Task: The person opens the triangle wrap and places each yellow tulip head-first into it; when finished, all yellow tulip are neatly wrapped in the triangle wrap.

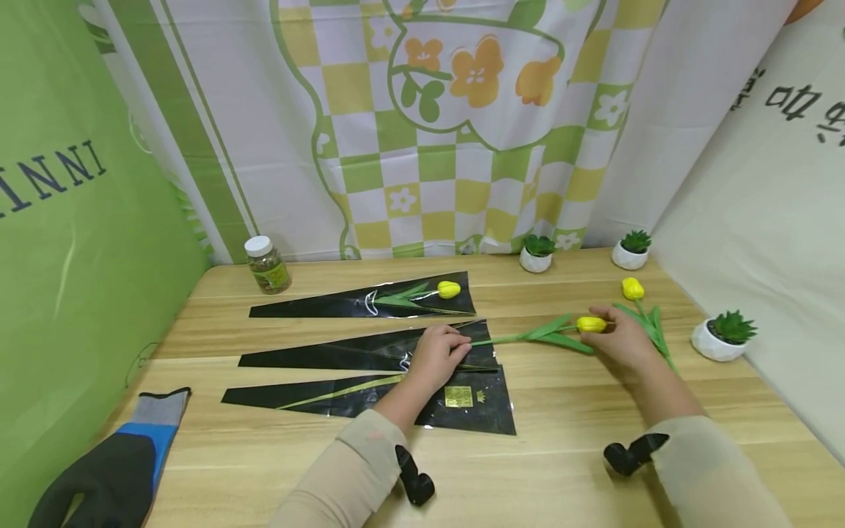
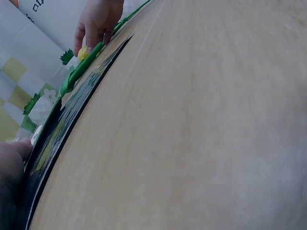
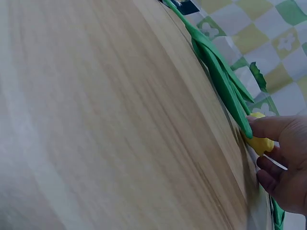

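Note:
My right hand (image 1: pixel 623 337) pinches an artificial tulip (image 3: pixel 261 143) by its yellow bloom, thumb on one side and fingers on the other. Its green stem and leaves point left, and the stem's end reaches the wide mouth of the middle black flower sleeve (image 1: pixel 330 353). At that mouth my left hand (image 1: pixel 436 356) grips the sleeve's film with curled fingers, the thumb close to the stem's tip. In the left wrist view, only part of this hand (image 2: pixel 12 163) shows beside the dark film.
Behind lies a black sleeve (image 1: pixel 317 303) with a yellow tulip (image 1: pixel 449 290) in it; another sleeve (image 1: pixel 475 418) lies in front. A second loose tulip (image 1: pixel 632 288) is at the right, near several potted succulents (image 1: pixel 719 345). A jar (image 1: pixel 269 268) and a glove (image 1: pixel 125 458) are at left.

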A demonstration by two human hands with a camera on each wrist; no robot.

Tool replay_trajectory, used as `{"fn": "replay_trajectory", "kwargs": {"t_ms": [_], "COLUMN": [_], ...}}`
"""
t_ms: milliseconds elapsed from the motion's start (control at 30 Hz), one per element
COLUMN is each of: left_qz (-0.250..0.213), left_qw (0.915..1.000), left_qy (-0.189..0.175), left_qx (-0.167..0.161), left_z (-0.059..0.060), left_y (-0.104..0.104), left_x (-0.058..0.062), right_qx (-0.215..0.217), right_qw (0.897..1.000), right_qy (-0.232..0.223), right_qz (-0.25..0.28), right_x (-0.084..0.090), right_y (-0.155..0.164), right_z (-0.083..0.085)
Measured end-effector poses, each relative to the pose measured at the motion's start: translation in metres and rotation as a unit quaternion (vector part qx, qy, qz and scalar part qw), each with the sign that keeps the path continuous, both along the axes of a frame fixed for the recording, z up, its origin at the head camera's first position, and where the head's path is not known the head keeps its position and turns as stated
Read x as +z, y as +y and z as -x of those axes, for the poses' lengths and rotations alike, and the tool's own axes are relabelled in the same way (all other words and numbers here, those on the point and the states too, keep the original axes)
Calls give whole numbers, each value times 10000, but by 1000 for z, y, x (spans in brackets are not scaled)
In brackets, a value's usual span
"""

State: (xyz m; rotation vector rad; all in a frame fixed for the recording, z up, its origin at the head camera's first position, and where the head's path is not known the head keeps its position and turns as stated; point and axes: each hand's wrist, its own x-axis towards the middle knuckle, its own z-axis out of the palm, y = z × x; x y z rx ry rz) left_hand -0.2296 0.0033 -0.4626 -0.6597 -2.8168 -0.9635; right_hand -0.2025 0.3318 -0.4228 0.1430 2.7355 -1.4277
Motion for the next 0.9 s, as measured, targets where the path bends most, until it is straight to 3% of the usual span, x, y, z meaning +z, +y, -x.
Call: {"fn": "replay_trajectory", "kwargs": {"t_ms": [367,900], "left_qz": [-72,-404], "left_qw": [10000,9990], "left_qy": [39,207], "left_qx": [-23,-47], "left_z": [-1,0], "left_y": [0,-3], "left_x": [2,7], "right_qx": [309,799], "right_qw": [9941,9922], "right_qy": [-80,58], "right_qz": [-1041,-950], "right_x": [3,12], "right_y": [9,-14], "right_z": [3,8]}}
